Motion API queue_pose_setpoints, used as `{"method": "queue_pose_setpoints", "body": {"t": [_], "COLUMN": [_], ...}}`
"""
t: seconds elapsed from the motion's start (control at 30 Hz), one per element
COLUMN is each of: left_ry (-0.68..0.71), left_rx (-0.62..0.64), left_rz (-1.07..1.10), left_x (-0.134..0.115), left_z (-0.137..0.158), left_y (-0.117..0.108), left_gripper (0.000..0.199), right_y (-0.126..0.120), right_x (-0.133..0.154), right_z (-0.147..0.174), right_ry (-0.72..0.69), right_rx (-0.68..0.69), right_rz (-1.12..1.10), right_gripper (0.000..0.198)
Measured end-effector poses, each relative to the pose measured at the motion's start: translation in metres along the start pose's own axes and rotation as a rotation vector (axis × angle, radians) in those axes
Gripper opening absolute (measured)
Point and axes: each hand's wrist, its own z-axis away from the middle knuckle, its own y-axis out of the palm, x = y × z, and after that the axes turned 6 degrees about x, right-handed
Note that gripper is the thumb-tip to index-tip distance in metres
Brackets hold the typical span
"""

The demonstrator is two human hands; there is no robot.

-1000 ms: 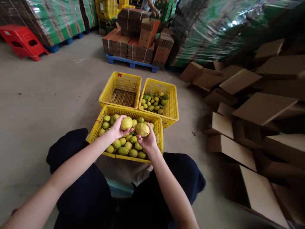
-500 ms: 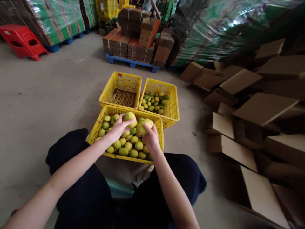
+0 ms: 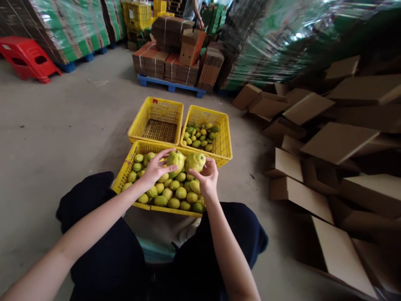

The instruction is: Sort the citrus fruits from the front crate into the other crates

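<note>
My left hand (image 3: pixel 159 168) grips a large, bumpy yellow-green lemon (image 3: pixel 176 162) between thumb and fingers. In my right hand (image 3: pixel 206 175) is a second big lemon (image 3: pixel 195 162), its knobbed end facing up toward me. The two lemons are held side by side, close together, above the near yellow crate (image 3: pixel 123 170). Beneath them, that crate is filled with many smaller green-yellow lemons (image 3: pixel 167 193). Just beyond stand two more yellow crates: the left one (image 3: pixel 134 129) shows its bare bottom, and the right one (image 3: pixel 224 136) holds a layer of smaller lemons (image 3: pixel 200 136).
Open cardboard boxes (image 3: pixel 313 200) lie heaped along the right. Bundled flat cartons (image 3: pixel 150 62) sit on a blue pallet (image 3: pixel 171 87) ahead, a person's arm (image 3: pixel 198 12) behind them. A red stool (image 3: pixel 29 58) is at far left, near wrapped green stacks (image 3: pixel 72 29).
My right hand has turned its lemon so the knobbed end shows, and lifted it level beside the left one. The left lemon has shifted slightly right, and the whole view has moved a little.
</note>
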Motion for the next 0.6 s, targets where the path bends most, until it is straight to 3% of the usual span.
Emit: {"method": "queue_pose_setpoints", "body": {"t": [0.17, 0.23, 0.4, 0.6], "left_ry": [-0.312, -0.348, -0.277, -0.347], "left_rx": [-0.094, -0.093, -0.179, -0.311], "left_rz": [0.314, 0.347, 0.094, 0.147], "left_x": [0.004, 0.006, 0.020, 0.029], "left_z": [-0.005, -0.004, 0.002, -0.013], "left_y": [0.005, 0.008, 0.011, 0.000], "left_gripper": [0.023, 0.017, 0.042, 0.016], "right_y": [-0.005, -0.001, 0.012, 0.017], "right_x": [-0.004, -0.007, -0.017, -0.022], "right_z": [-0.009, -0.008, 0.001, 0.003], "right_ry": [0.338, 0.414, 0.419, 0.457], "right_rx": [0.084, 0.098, 0.017, 0.085], "right_rz": [-0.253, -0.252, -0.159, -0.224], "right_gripper": [0.030, 0.034, 0.047, 0.032]}}
